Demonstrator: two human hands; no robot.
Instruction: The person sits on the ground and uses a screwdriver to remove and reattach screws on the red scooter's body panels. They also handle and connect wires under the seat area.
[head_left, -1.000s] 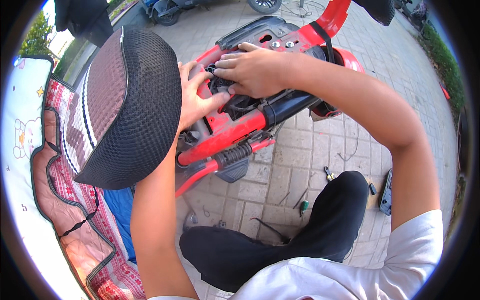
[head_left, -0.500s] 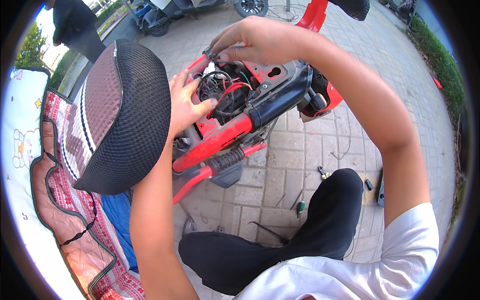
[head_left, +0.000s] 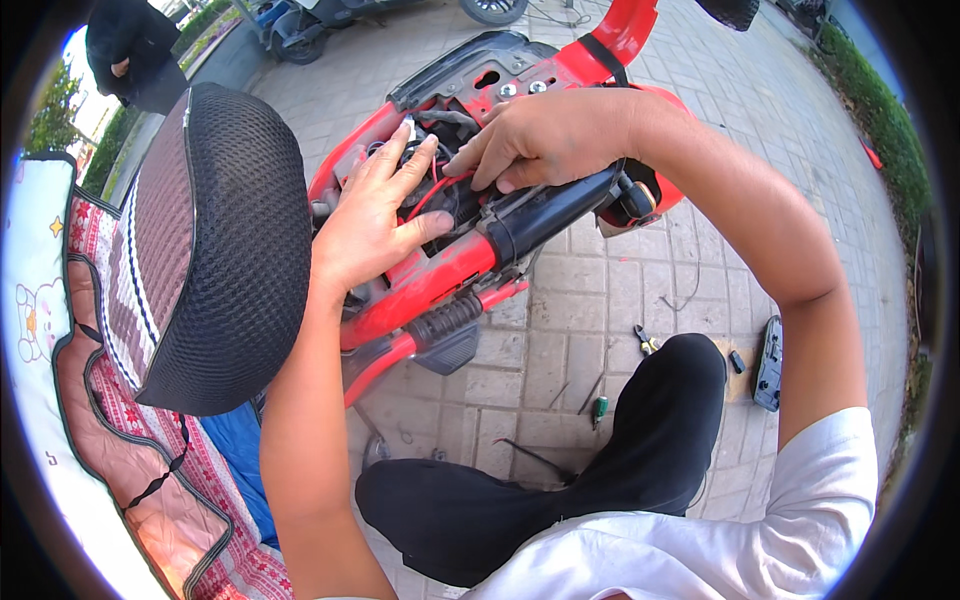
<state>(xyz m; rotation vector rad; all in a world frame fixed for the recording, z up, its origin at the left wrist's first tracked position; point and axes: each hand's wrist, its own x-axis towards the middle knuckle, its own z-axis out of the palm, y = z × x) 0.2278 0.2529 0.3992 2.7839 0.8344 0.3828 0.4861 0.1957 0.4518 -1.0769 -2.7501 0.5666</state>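
Dropping in from the far edge of the red scooter frame (head_left: 418,297) at twelve o'clock, the right hand (head_left: 545,137) now sits at one o'clock, fingers bent beside the red wires (head_left: 426,198). Are thumb and fingertips pinching one? Cannot tell! Over at ten, the left hand (head_left: 365,232) has its fingers spread apart across the open bay, clamped on nothing visible. So both hands now flank the wiring, which looks like the focus. Toward four o'clock, green-handled screwdriver (head_left: 599,408) and pliers (head_left: 646,342) lie untouched on the paving (head_left: 560,310).
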